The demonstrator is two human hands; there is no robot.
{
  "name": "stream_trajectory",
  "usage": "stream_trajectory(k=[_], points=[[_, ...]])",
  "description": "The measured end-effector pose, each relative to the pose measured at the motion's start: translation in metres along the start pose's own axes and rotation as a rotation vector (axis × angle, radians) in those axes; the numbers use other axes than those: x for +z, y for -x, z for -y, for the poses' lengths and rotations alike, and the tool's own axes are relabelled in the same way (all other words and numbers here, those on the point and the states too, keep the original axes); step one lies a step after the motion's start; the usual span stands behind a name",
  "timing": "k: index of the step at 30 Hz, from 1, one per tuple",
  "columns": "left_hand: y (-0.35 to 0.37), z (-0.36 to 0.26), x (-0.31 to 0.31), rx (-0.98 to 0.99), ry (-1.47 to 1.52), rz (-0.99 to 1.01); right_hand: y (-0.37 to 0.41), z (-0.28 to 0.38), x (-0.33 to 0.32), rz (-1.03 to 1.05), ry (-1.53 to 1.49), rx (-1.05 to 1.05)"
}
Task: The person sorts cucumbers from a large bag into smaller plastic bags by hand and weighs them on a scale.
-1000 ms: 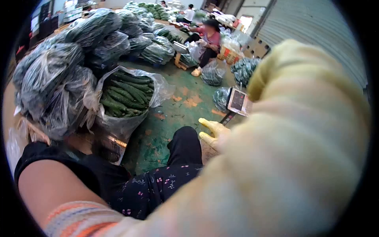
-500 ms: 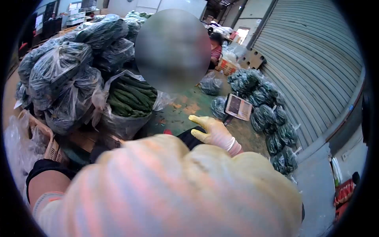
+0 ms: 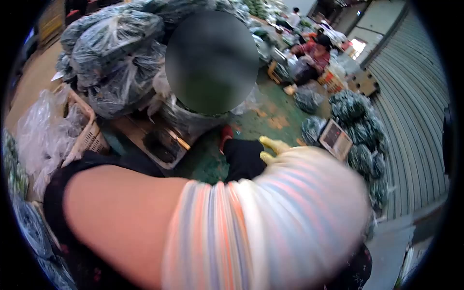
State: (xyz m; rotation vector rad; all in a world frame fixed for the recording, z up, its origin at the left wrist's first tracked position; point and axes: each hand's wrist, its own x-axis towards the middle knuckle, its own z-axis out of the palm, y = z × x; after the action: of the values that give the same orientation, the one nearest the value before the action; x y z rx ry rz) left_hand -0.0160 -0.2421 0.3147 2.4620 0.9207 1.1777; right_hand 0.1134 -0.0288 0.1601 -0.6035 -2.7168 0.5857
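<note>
My left arm crosses the view close to the camera, with bare skin at the elbow and a striped, pale glove. The visible back of my left hand point(image 3: 314, 203) is blurred and its fingers are hidden. Behind it show the yellow-gloved fingers of my right hand point(image 3: 274, 146), spread apart with nothing seen between them, beside a black trouser leg point(image 3: 244, 157). The rest of my right hand is covered. Ahead is an opened clear plastic bag point(image 3: 193, 122), its contents mostly masked by a blurred circle.
Filled plastic bags point(image 3: 116, 43) are piled at the left, above a crate point(image 3: 89, 133) with loose plastic. A tray point(image 3: 166, 150) holds an orange-handled tool. At the right are a scale point(image 3: 336, 140), more bags point(image 3: 360, 130) and a shutter point(image 3: 415, 106). A seated person point(image 3: 316, 53) is behind.
The view has swung, and the surroundings have shifted within it. My left forearm now fills the lower middle, and it covers most of my right hand, which showed to the wrist before.
</note>
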Motion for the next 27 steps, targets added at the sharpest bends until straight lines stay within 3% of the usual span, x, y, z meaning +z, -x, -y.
stream_trajectory(k=[1, 3, 5, 9, 11, 13, 14, 16, 20, 21, 23, 24, 27], points=[[0.008, 0.015, 0.000, -0.060, 0.035, -0.004, -0.005, -0.011, 0.005, -0.003, -0.026, -0.030], [0.019, 0.047, -0.009, -0.300, 0.141, 0.194, -0.020, -0.011, 0.011, 0.047, 0.006, -0.028], [0.025, 0.048, -0.024, -0.660, -0.292, 0.390, -0.018, -0.002, 0.009, 0.006, -0.015, -0.008], [0.123, 0.088, -0.026, -0.896, -0.142, -0.020, -0.032, -0.006, 0.017, 0.057, -0.075, 0.004], [0.198, 0.104, -0.012, -0.923, -0.197, -0.409, -0.039, -0.028, 0.034, 0.095, -0.176, 0.039], [0.258, 0.086, 0.006, -1.146, -0.214, -0.892, -0.044, -0.036, 0.049, 0.169, -0.262, 0.082], [0.305, 0.089, 0.022, -1.217, -0.468, -1.018, -0.050, -0.048, 0.064, 0.194, -0.315, 0.074], [0.377, 0.072, 0.062, -1.504, -0.574, -1.246, -0.064, -0.027, 0.074, 0.325, -0.273, 0.103], [0.482, 0.029, 0.161, -2.063, -0.607, -1.185, -0.094, -0.006, 0.096, 0.448, -0.277, -0.008], [0.486, 0.015, 0.168, -2.088, -0.592, -1.186, -0.102, 0.001, 0.101, 0.455, -0.261, -0.043], [0.485, -0.006, 0.175, -2.351, -0.606, -1.206, -0.116, 0.022, 0.101, 0.478, -0.212, -0.091], [0.483, -0.015, 0.171, -2.353, -0.685, -1.233, -0.118, 0.025, 0.108, 0.487, -0.306, -0.035], [0.468, -0.027, 0.155, -2.357, -0.927, -1.245, -0.123, 0.047, 0.113, 0.529, -0.220, -0.083]])
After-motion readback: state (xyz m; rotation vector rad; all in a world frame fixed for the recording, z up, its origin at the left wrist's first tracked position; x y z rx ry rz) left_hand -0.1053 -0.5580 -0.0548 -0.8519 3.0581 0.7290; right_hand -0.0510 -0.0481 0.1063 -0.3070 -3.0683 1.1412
